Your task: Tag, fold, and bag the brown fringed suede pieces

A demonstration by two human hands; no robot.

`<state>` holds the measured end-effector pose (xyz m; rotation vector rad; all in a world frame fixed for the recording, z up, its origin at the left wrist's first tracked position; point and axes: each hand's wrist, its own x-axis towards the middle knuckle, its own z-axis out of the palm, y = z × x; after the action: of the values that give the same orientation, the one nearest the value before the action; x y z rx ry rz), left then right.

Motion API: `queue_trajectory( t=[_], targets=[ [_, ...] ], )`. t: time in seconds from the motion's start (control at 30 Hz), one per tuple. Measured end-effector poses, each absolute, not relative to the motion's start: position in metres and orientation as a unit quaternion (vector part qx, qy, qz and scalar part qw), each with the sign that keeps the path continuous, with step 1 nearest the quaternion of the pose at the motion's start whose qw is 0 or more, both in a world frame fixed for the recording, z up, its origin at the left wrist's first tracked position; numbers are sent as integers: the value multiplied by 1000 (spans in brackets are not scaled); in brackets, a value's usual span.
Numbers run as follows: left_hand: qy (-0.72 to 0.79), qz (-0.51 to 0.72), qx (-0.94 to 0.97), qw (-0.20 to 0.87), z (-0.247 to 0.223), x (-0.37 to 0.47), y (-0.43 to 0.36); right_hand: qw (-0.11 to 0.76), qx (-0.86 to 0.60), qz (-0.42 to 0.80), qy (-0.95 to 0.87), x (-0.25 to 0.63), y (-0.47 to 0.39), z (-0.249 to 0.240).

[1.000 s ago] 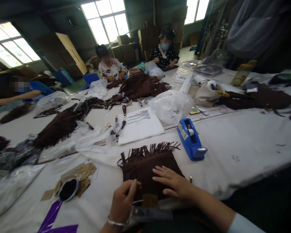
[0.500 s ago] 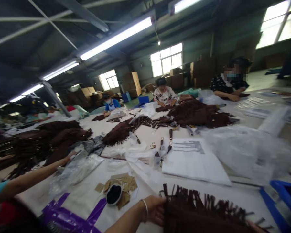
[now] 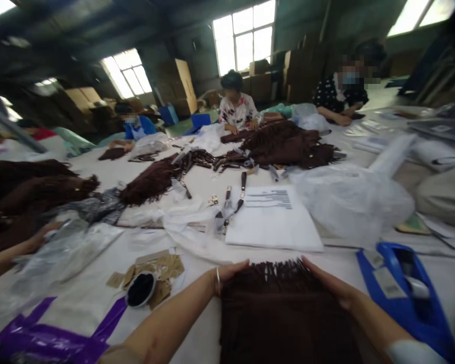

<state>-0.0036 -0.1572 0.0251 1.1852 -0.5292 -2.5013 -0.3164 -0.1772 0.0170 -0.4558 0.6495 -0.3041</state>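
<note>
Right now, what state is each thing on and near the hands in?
Fringed brown fabric: flat-looking, fringe at far end
Left hand: at fabric's left edge, grip unclear
Right hand: at its right edge, grip unclear
Bracelet: around left wrist
Blue tape dispenser: set down, unheld
Small white dish: holding something black
Purple plastic: crumpled
Printed white sheet: lying flat

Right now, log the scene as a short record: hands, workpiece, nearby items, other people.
left hand: at left edge of workpiece; grip unclear
right hand: at right edge of workpiece; grip unclear
workpiece: brown fringed piece, fringe pointing away from wearer
right side: blue tape dispenser
left side: round container with dark contents, beside tan paper pieces
beyond workpiece: white printed sheet
other people: three across the table; another person's hand at far left
</note>
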Motion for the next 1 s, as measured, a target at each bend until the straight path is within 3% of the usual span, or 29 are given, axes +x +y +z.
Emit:
queue_trajectory(
  t=[0.1, 0.2, 0.37, 0.53, 0.6, 0.7, 0.83, 0.9, 1.0],
  targets=[
    [-206, -879, 400, 159, 37, -16, -162, 923, -254, -121, 262, -308, -183, 22],
    [-267, -863, 400, 153, 62, -25, -164, 874, -364, -137, 291, -306, -196, 37],
    [-551, -731, 383, 127, 109, -35, -151, 670, -693, -123, 236, -314, -184, 76],
    [-785, -509, 336, 104, 112, -38, -94, 477, -836, -149, 227, -315, -104, 59],
    [-821, -460, 326, 91, 108, -41, -67, 443, -854, -156, 224, -318, -67, 47],
    [-830, -459, 308, 72, 116, -45, -40, 475, -834, -178, 218, -329, -31, 46],
    [-802, -490, 317, 125, 136, -38, -44, 536, -710, -356, 285, -350, -45, 64],
    [-783, -446, 385, 201, 133, -29, -60, 502, -650, -444, 358, -355, -73, 64],
    [-776, -349, 476, 224, 110, -21, -78, 437, -662, -422, 438, -349, -110, 50]
  ],
)
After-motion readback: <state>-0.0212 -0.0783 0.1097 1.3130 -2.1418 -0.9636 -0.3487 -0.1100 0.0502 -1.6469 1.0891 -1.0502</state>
